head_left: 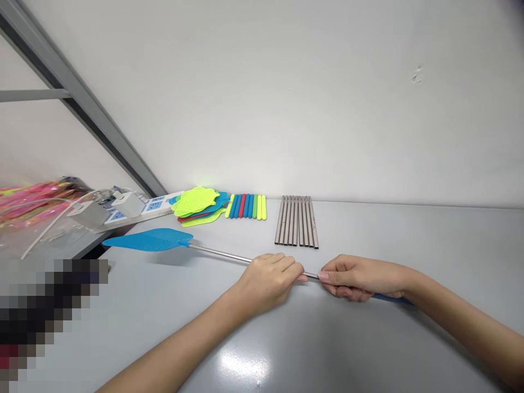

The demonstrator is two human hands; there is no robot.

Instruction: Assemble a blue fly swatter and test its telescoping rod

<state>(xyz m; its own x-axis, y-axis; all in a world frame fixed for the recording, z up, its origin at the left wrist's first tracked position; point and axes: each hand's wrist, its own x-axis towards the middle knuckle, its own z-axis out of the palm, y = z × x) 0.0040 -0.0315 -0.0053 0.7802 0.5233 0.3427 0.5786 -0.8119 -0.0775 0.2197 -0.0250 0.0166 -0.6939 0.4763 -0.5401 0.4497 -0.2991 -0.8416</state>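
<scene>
A fly swatter [221,253] with a blue perforated head and a thin metal rod slants across the front of the table, its head toward the left. My left hand [273,278] is wrapped around the rod near its middle. Further right, my right hand [352,278] pinches the swatter where the rod meets the handle; the blue handle end [395,298] shows beyond the palm. The joint itself is hidden by my fingers. Behind my hands lie several metal tubes [297,221] side by side.
Several coloured handles [246,207] lie in a row at the back, beside a pile of yellow, blue and red swatter heads [196,202]. A white power strip [153,205] with plugged-in adapters and pink items in plastic [36,204] are at left. A wall [311,109] stands behind.
</scene>
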